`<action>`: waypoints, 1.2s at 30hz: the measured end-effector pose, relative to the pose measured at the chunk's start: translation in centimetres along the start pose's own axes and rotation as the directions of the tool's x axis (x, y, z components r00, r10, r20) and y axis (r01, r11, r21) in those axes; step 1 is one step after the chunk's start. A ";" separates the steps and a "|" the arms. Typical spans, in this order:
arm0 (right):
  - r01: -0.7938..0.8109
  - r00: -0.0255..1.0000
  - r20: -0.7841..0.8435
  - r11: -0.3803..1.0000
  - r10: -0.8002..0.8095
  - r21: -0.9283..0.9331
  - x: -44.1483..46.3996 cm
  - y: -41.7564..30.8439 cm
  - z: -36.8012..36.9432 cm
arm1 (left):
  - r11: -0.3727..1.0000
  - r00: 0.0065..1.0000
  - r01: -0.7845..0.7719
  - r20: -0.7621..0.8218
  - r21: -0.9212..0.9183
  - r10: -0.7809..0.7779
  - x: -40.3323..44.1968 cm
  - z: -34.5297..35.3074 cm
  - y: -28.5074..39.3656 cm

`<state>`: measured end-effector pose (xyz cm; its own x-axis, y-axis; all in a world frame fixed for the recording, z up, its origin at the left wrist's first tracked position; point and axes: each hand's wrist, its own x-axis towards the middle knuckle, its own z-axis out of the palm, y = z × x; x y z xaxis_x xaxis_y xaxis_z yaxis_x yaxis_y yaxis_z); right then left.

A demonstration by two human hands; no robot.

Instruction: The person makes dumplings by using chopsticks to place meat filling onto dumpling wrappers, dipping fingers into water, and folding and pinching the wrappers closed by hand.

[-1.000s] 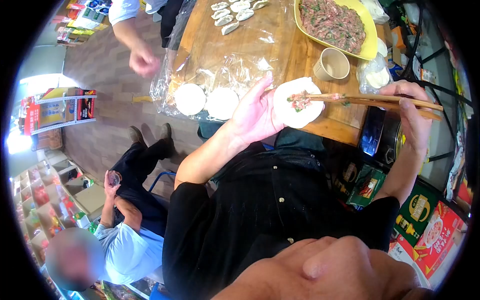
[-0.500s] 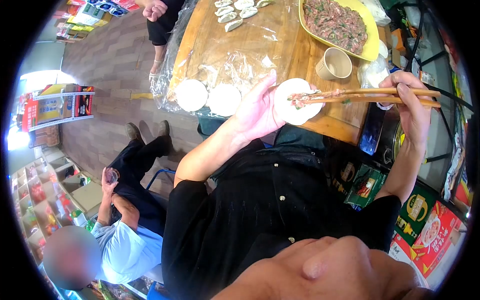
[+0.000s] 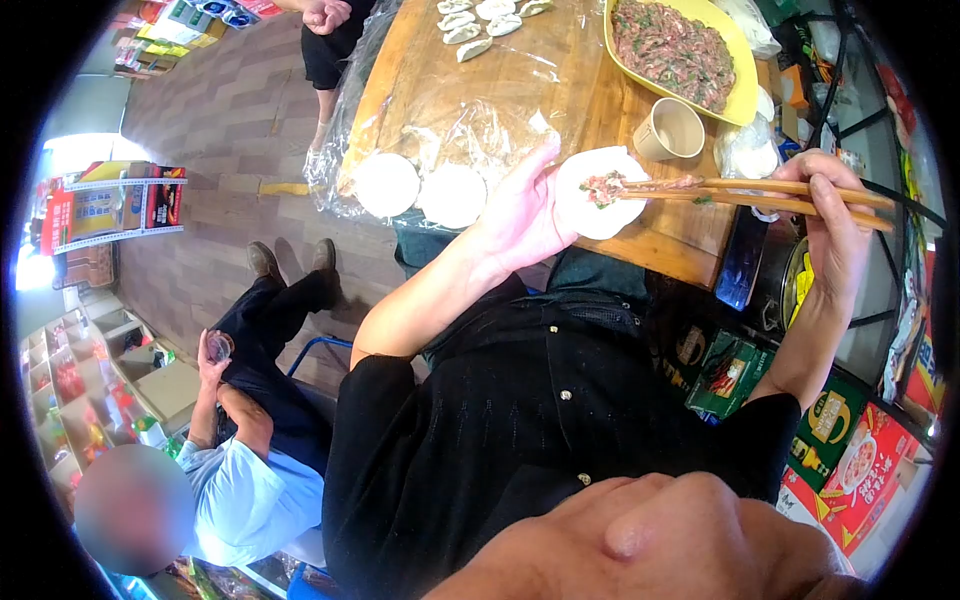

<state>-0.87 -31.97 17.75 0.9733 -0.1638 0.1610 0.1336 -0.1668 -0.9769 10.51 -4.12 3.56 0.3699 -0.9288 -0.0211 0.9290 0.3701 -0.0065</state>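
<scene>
On my left hand [image 3: 522, 215] lies a round white dumpling wrapper [image 3: 603, 219], held near the table's front edge. A small heap of meat filling [image 3: 604, 188] sits on the wrapper's middle. My right hand [image 3: 835, 215] grips a pair of wooden chopsticks [image 3: 765, 193], whose tips touch the filling and carry some meat along them. Beyond the wrapper stands a paper cup [image 3: 669, 130]. A yellow bowl [image 3: 745, 85] of minced meat with green bits is at the back right. Two stacks of round wrappers, a left one [image 3: 387, 185] and a right one [image 3: 452, 195], rest on plastic film.
Several folded dumplings [image 3: 475, 48] lie at the table's far side on the wooden table [image 3: 400, 90]. Plastic film [image 3: 330, 150] hangs over its left edge. A person in a light blue shirt [image 3: 250, 500] sits at left, and another person's hand [image 3: 326, 15] shows at the top.
The chopstick tips have drawn slightly right, leaving a heap of filling on the wrapper. My right hand has shifted a little right and down.
</scene>
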 end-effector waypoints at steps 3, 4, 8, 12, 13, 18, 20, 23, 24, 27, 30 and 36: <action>0.028 1.000 -0.002 1.000 -0.028 0.013 -0.1 -0.2 -0.4 | 0.998 0.998 -0.013 -0.060 0.061 0.017 0.0 0.1 0.0; 0.040 0.999 0.009 0.999 -0.040 0.019 0.0 -0.2 -0.5 | 0.995 0.996 -0.015 -0.085 0.100 0.024 0.0 0.2 -0.1; -0.085 0.996 0.014 0.996 0.085 -0.010 0.5 1.2 0.5 | 0.990 0.998 0.009 -0.067 0.141 0.000 -0.1 1.0 -0.5; -0.055 0.998 -0.023 0.998 0.055 0.021 0.1 0.1 -0.1 | 0.993 0.998 0.013 -0.064 0.116 -0.005 -0.2 0.6 -0.6; -0.024 1.000 -0.004 0.999 0.024 0.036 0.0 -0.1 -0.4 | 0.993 0.998 0.008 -0.056 0.122 -0.002 -0.3 0.6 -0.6; 0.031 0.998 -0.056 1.000 -0.031 0.003 0.1 0.5 0.0 | 0.990 0.996 0.011 -0.087 0.144 0.001 -0.2 0.6 -0.7; 0.063 0.996 0.078 0.987 -0.051 -0.147 0.4 0.8 0.1 | 0.987 0.996 0.010 -0.091 0.158 0.004 -0.2 0.6 -0.8; 0.081 0.997 0.021 0.993 -0.080 -0.082 0.0 0.4 0.1 | 0.989 0.998 0.014 -0.059 0.144 -0.006 -0.3 0.6 -0.7; 0.082 0.997 0.017 0.993 -0.081 -0.086 -0.1 0.3 -0.1 | 0.990 0.997 0.013 -0.075 0.141 -0.003 -0.3 0.3 -0.6; 0.056 0.998 -0.036 0.998 -0.055 0.021 0.1 0.3 -0.4 | 0.987 0.997 0.010 -0.083 0.158 0.003 -0.1 0.3 -0.6; -0.024 0.995 -0.093 0.975 0.045 0.219 0.5 2.2 0.1 | 0.988 0.996 0.008 -0.089 0.157 0.006 0.1 1.0 -0.6; -0.259 0.960 -0.008 0.904 0.278 0.340 0.7 5.4 4.5 | 0.993 0.998 0.051 0.024 0.107 -0.054 0.1 0.0 -0.7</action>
<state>1.35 -28.65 11.94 0.9705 -0.2112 -0.1160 -0.0678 0.2225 -0.9726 9.87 -4.43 3.61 0.3197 -0.9475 0.0034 0.9427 0.3184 0.0994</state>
